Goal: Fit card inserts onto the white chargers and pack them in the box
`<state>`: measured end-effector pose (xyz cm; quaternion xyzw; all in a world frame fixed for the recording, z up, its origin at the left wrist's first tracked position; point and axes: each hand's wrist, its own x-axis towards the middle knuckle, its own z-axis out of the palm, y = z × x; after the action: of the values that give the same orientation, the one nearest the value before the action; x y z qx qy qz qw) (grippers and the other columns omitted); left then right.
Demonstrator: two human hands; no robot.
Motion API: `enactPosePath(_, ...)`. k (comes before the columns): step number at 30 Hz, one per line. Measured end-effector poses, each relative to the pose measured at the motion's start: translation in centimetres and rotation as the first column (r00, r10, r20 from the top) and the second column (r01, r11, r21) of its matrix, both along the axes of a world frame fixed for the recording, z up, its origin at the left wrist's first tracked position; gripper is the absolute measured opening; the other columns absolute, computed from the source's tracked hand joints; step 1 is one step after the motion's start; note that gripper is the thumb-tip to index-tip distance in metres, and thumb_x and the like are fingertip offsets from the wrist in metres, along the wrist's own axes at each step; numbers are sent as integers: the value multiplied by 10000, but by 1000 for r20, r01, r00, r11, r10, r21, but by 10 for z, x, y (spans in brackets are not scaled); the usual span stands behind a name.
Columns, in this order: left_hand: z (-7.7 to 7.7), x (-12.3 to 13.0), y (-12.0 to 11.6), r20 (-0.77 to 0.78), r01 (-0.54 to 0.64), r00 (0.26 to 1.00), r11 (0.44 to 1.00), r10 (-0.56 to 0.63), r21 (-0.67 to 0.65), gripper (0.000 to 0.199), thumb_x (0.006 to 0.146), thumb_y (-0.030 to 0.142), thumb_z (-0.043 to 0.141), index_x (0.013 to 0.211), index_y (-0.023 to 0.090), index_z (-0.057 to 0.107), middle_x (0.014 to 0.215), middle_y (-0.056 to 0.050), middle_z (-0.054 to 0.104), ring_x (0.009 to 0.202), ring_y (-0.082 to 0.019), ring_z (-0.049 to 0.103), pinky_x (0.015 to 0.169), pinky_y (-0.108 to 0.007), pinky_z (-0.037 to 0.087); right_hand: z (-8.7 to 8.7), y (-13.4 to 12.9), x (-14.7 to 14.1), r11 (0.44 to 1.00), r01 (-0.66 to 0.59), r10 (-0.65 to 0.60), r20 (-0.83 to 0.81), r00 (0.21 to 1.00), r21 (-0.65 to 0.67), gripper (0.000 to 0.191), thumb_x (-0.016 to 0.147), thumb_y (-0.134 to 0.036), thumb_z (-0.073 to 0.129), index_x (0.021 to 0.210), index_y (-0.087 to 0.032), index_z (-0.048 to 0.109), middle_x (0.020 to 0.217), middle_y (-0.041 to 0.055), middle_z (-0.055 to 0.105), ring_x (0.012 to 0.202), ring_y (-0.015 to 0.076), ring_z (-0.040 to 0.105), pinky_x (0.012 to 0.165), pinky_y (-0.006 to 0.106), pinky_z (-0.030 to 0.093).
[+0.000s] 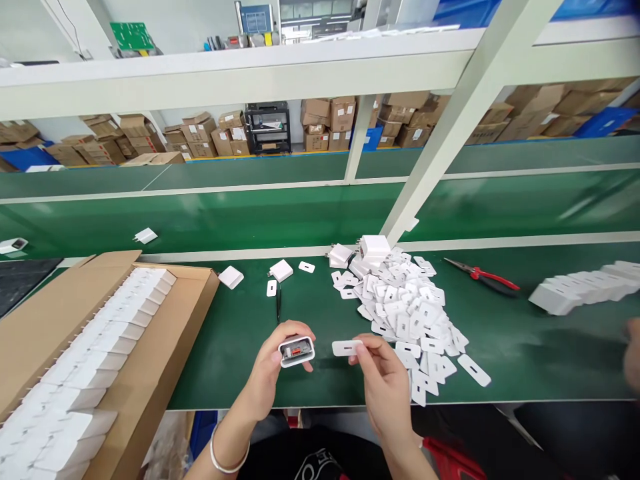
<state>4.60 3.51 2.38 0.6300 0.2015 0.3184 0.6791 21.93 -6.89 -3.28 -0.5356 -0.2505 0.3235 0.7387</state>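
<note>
My left hand (267,370) is closed around a white charger housing (297,351), its open end facing me with circuit parts and a red-orange piece showing inside. Between the thumb and fingers of my right hand (384,373) is a white end plate (346,348) with a small slot. A short gap separates plate and housing. Beside my right hand spreads a heap of similar white end plates (400,300). Past my left hand lie black tweezers (279,303), a loose end plate (271,288) and a white charger (281,270).
At left stands a cardboard box (165,373) holding rows of white chargers (100,353). Red-handled pliers (483,275) lie right of the heap, before a row of white housings (585,288). A slanted white post (440,147) rises behind. Another person's hand (633,353) shows at the right edge.
</note>
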Motion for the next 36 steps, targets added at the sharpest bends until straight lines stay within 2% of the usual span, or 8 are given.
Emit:
enactPosePath(4,1,3,-4,-10,-3,1000,1000,3,2,502,1044,534,378,1239,190,687,1202,-112,586,887,-224,654,793,-387,594,19,4,-4,998,-66,69,-154,986,24,206,970,-408,737,942,-206,709,854,22,645,717,134,597,705,267,507)
enactPosePath(12,-2,7,-17,-25,-47,999,998,46,-40,573,1079,493,237,1190,191,712,1188,-122,597,927,-239,617,771,-369,577,57,12,-20,955,-267,283,-126,951,132,279,1010,-398,666,811,-209,618,782,-1,566,689,133,540,651,265,473)
enactPosePath(20,0,6,-17,-208,-53,971,957,115,286,418,1066,523,420,1267,231,642,1215,-110,618,1121,-279,586,955,-381,476,51,11,-30,974,-228,227,210,951,-19,242,1060,-358,575,864,-218,554,864,3,473,757,144,450,656,275,393)
enactPosePath(23,0,7,-18,-222,-68,965,948,142,311,327,1083,438,446,1252,235,638,1220,-104,620,1130,-259,592,966,-362,478,50,9,-32,976,-217,218,269,938,-37,216,1061,-341,569,882,-223,545,889,7,473,776,147,459,660,271,411)
enactPosePath(27,-3,7,-19,-192,-96,969,956,154,279,343,1091,421,417,1251,225,648,1238,-113,617,1141,-264,599,983,-379,483,45,13,-32,966,-253,258,153,954,-55,158,1014,-360,637,1069,-239,553,937,4,496,764,136,512,665,266,470)
enactPosePath(30,-5,4,-18,-155,-116,974,952,165,282,369,1078,465,418,1254,242,653,1245,-110,621,1163,-283,587,982,-405,482,38,19,-29,942,-335,336,33,941,-40,371,942,-389,727,1233,-259,537,971,7,537,759,135,562,670,272,514)
enactPosePath(33,-7,2,-15,-156,-156,958,892,242,425,394,1067,500,412,1207,259,690,1212,-104,667,1211,-312,545,1041,-471,440,36,24,-28,876,-481,481,-48,875,25,315,941,-445,722,1176,-265,613,1023,50,646,851,184,651,723,320,567)
enactPosePath(36,-10,2,-13,-177,-213,916,810,360,547,444,1082,494,366,1126,267,745,1154,-100,718,1293,-335,472,1099,-521,375,37,28,-31,854,-514,519,-65,852,84,215,962,-474,697,1089,-300,693,1005,55,705,900,219,696,768,365,585)
